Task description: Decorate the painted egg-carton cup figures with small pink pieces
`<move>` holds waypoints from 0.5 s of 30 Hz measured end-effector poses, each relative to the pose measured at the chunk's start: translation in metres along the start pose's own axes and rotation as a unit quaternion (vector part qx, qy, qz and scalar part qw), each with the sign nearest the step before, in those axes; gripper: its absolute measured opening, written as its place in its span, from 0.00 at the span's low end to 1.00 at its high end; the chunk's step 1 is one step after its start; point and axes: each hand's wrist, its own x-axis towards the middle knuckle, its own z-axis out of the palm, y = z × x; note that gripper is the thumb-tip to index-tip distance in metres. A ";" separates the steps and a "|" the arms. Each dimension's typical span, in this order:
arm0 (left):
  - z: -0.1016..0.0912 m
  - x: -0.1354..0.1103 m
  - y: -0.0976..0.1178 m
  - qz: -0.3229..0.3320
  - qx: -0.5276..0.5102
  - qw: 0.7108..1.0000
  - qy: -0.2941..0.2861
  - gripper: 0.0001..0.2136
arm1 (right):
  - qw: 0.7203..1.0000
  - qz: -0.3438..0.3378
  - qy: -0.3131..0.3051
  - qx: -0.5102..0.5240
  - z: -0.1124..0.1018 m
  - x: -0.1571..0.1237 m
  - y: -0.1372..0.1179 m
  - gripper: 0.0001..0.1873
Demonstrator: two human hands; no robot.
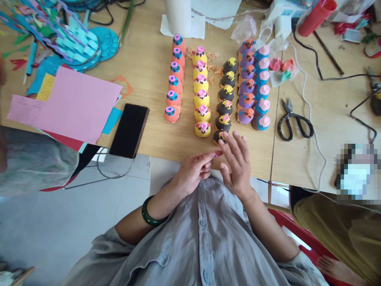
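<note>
My left hand is closed in a pinch at the table's front edge. Between its fingertips is a small pink piece, which looks like soft clay. Close beside it, my right hand is raised with its fingers spread and nothing visible in them. Just beyond the right fingertips is the near end of a row of black clay-covered domes with yellow tops, some bearing pink bits. To its left run a yellow row with pink rings and faces and an orange row with blue and pink tops.
Purple domes and blue domes stand to the right. Black scissors lie beyond them, near a white cable. At left are a phone, pink paper and woven blue paper. People sit at both sides.
</note>
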 end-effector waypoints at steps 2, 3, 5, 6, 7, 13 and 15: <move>0.000 0.000 0.001 0.015 0.010 1.000 0.001 0.18 | 0.987 0.111 0.067 0.095 -0.002 0.000 -0.006 0.21; 0.000 -0.001 0.000 0.026 0.019 0.999 0.003 0.18 | 0.966 0.187 0.087 0.155 -0.002 0.000 -0.009 0.18; 0.000 -0.001 -0.001 0.051 0.044 0.998 0.009 0.18 | 0.895 0.326 0.072 0.296 -0.003 0.001 -0.016 0.15; -0.001 -0.001 -0.003 0.065 0.061 0.996 0.009 0.17 | 0.853 0.370 0.045 0.365 -0.002 0.001 -0.019 0.15; -0.001 -0.001 -0.004 0.080 0.079 0.994 0.008 0.17 | 0.814 0.396 0.017 0.425 -0.002 0.003 -0.021 0.16; -0.007 -0.004 -0.010 0.151 0.204 0.967 0.026 0.19 | 0.712 0.453 0.007 0.537 -0.001 0.011 -0.024 0.15; -0.008 -0.005 -0.011 0.156 0.218 0.963 0.029 0.19 | 0.704 0.460 0.013 0.541 -0.002 0.012 -0.024 0.15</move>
